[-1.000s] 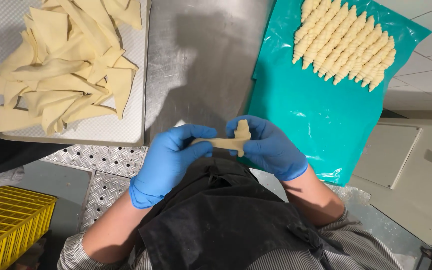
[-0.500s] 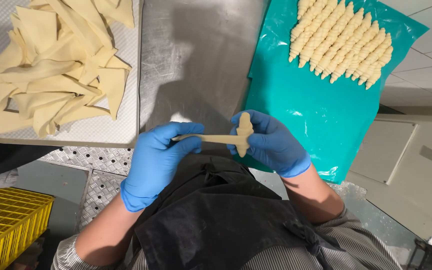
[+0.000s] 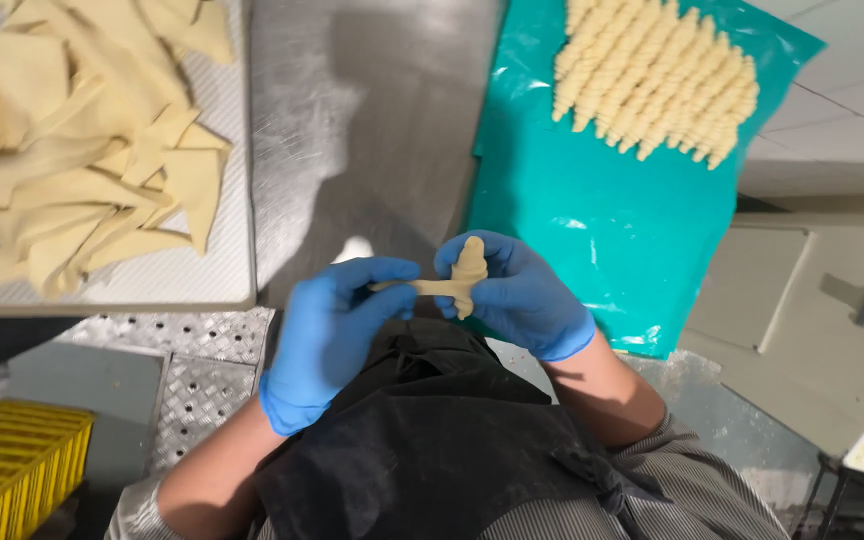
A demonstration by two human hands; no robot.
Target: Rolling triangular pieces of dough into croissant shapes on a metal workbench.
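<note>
Seen from the head camera, both hands wear blue gloves and meet just above the near edge of the steel worktop point(image 3: 372, 130), in front of the person's black apron point(image 3: 422, 440). The left hand point(image 3: 327, 335) has its fingers curled, pinching the thin free end of a pale dough strip point(image 3: 452, 283) between thumb and fingertips. The right hand point(image 3: 522, 295) is clenched around the other end, where the strip is already wound into a short upright twist that sticks up past the fingers. The strip runs level between the two hands, held off the worktop. On the left side of the worktop a white board point(image 3: 222, 200) reaches to the near edge and carries a loose heap of flat dough triangles point(image 3: 72, 170). On the right side lies a teal plastic sheet point(image 3: 592, 240), hanging over the near edge; at its far end sits a tight row of finished dough twists point(image 3: 652, 80), laid side by side. A yellow crate point(image 3: 12, 465) stands below at the lower left, beside a patterned metal plate point(image 3: 197, 385).
</note>
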